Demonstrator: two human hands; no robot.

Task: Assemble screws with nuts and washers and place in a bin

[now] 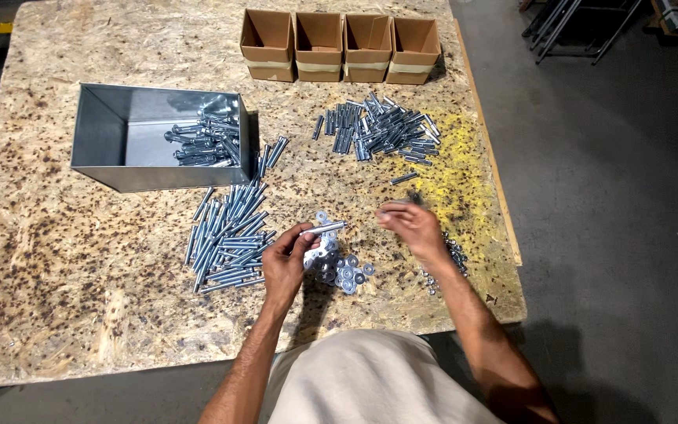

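Closest in, the left hand (286, 263) pinches a long bolt (325, 228) by one end, right above the washer pile (340, 267). That bolt lies level, long axis pointing off toward the right hand (406, 224), near but not touching. Right hand's fingers are bunched shut on something small; what, I can't tell. Loose bolts (225, 239) lie just left of the washers.

Bare table (64, 267) front-left; bolt pile (227, 235), metal bin (119, 169) block left.
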